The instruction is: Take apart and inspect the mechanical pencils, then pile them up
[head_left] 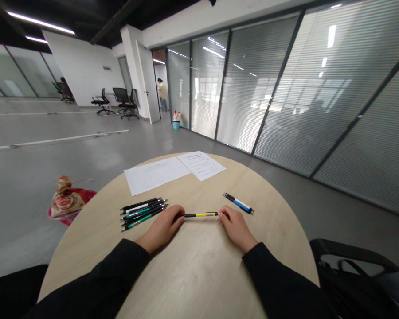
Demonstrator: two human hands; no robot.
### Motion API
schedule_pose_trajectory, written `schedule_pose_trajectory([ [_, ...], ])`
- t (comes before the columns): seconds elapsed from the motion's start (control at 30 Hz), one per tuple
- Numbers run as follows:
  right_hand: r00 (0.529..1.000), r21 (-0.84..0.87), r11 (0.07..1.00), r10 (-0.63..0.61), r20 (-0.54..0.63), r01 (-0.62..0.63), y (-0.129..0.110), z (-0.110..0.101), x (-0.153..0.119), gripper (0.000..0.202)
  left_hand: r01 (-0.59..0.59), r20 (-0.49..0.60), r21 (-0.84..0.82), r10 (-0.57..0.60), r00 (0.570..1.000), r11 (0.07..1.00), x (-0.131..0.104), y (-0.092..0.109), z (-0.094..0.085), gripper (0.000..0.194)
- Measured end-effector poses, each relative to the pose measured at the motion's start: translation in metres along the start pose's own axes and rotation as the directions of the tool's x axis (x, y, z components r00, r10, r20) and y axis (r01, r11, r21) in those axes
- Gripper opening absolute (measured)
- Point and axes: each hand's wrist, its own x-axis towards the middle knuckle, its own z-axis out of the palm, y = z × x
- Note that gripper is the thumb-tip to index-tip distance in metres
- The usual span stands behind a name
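A yellow and black pen (201,215) lies level between my two hands, just over or on the tabletop. My left hand (164,227) is closed on its black end, the fingertips pinched together. At the other end, the fingers of my right hand (235,226) pinch the tip beside the clip. Left of my left hand, several pens (142,212) with black, white and green barrels lie side by side in a bunch. Beyond my right hand rest a few pens with black, white and blue barrels (238,203), close together.
Two printed paper sheets (158,173) lie at the far side of the round wooden table (199,279). A black chair (355,257) stands at the right, and a red and gold bag (71,201) is on the floor at left. A person (162,94) stands beyond the open door.
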Motion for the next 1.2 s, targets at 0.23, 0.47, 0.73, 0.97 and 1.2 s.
schedule_pose_trajectory([
  [0.23, 1.000, 0.004, 1.000, -0.006, 0.003, 0.006, -0.0010, -0.0003, -0.0006, 0.024, -0.010, -0.002, 0.003, 0.010, 1.000, 1.000, 0.0002, 0.0010, -0.0009, 0.014],
  [0.47, 1.000, 0.010, 1.000, -0.007, 0.013, 0.007, -0.0012, -0.0008, -0.0008, 0.025, -0.003, -0.001, 0.001, 0.003, 1.000, 1.000, 0.0002, 0.0010, -0.0008, 0.014],
  [0.73, 1.000, 0.011, 1.000, 0.001, 0.019, -0.002, -0.0023, -0.0011, -0.0003, 0.026, 0.007, 0.013, 0.007, -0.007, 1.000, 1.000, 0.0004, 0.0013, -0.0015, 0.013],
  [0.97, 1.000, 0.007, 1.000, 0.002, 0.027, -0.002, -0.0007, -0.0006, -0.0002, 0.028, 0.001, 0.019, 0.007, -0.001, 1.000, 1.000, 0.0002, -0.0023, 0.0008, 0.013],
  [1.2, 0.999, 0.016, 1.000, 0.000, 0.033, 0.000, -0.0011, -0.0004, 0.0004, 0.028, 0.000, 0.023, 0.004, 0.000, 1.000, 1.000, 0.0006, -0.0013, -0.0002, 0.013],
])
